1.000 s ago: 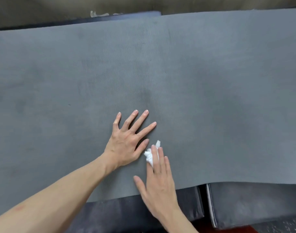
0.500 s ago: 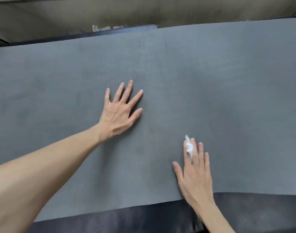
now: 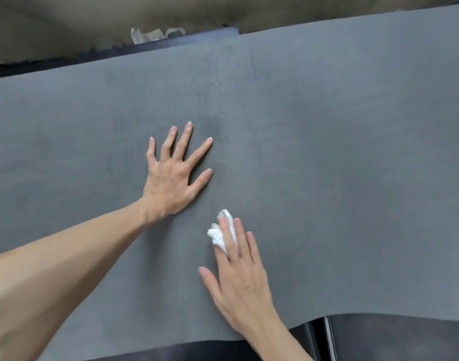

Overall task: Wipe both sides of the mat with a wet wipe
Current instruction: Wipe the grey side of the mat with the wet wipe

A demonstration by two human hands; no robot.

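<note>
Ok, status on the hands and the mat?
Left hand flat on mat, fingers spread. Right hand presses wipe under straight fingers. Nothing in the way.

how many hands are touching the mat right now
2. The left hand lies flat with fingers spread near the middle of the mat. The right hand is nearer the front edge, its straight fingers pressing the wet wipe onto it.
</note>
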